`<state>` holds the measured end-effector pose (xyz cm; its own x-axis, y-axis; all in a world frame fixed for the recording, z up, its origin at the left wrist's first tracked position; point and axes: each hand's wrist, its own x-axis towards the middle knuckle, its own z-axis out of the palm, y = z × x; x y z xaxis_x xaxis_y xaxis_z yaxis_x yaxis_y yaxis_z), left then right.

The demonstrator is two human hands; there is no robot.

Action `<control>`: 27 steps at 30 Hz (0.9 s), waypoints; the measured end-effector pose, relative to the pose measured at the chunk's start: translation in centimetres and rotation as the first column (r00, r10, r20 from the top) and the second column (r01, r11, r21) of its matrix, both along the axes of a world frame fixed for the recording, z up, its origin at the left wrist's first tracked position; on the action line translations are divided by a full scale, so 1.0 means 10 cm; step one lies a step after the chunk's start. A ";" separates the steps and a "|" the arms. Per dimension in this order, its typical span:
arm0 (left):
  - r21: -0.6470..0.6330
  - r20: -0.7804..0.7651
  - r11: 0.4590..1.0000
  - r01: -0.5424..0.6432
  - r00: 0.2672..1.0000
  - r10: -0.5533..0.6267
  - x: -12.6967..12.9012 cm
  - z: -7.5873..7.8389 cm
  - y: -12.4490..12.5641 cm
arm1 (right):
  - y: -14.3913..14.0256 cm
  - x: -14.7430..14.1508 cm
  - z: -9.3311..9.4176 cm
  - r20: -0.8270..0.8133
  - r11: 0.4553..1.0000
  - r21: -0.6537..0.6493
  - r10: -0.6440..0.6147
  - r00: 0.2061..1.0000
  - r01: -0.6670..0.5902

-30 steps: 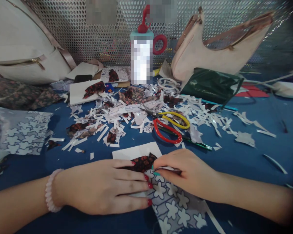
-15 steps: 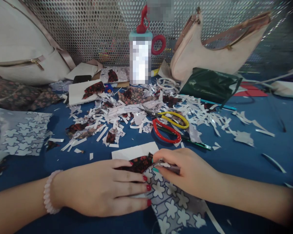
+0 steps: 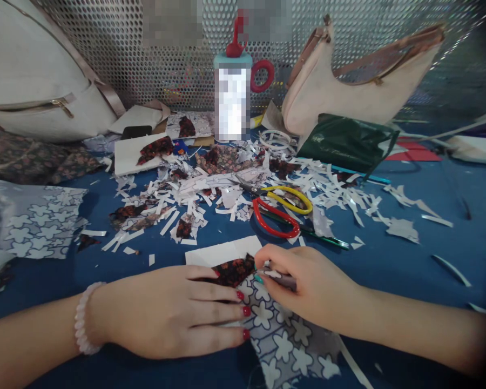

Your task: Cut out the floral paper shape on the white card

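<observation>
A: Left hand [image 3: 174, 310] flat, fingers spread, pinning the white card with dark red-flowered fabric patch [image 3: 230, 265] to the blue table [image 3: 389, 259].

B: Right hand [image 3: 308, 286] pinches the grey white-flower fabric's [image 3: 283, 340] edge at the left fingertips, probably aligning it. Red-and-yellow scissors [image 3: 279, 210] lie just beyond.

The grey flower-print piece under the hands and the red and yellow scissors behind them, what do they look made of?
The grey flower-print piece looks like thin fabric or soft sheet, matte: it creases where the right hand pinches its edge, while the left hand presses flat beside it. The red and yellow scissors seem to have glossy plastic handles, which catch highlights, and dull grey metal blades.
</observation>
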<state>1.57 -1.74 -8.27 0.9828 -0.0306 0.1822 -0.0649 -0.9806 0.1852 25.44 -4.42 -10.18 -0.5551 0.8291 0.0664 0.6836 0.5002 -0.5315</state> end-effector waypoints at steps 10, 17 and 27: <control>0.015 -0.010 1.000 0.002 1.000 -0.002 0.01 0.01 0.01 | -0.01 0.01 0.00 0.016 1.000 0.028 0.009 1.000 -0.009; 0.027 -0.010 1.000 0.001 1.000 0.000 0.01 0.00 0.02 | -0.03 0.02 0.01 0.025 0.999 0.045 0.015 1.000 -0.016; 0.019 -0.009 1.000 -0.002 1.000 0.002 0.00 -0.01 0.01 | -0.02 0.01 0.01 0.056 0.999 0.034 0.013 0.998 -0.015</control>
<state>1.58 -1.68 -8.32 0.9844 -0.0324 0.1728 -0.0617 -0.9841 0.1668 25.50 -4.60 -10.09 -0.5702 0.8190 0.0638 0.7044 0.5274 -0.4750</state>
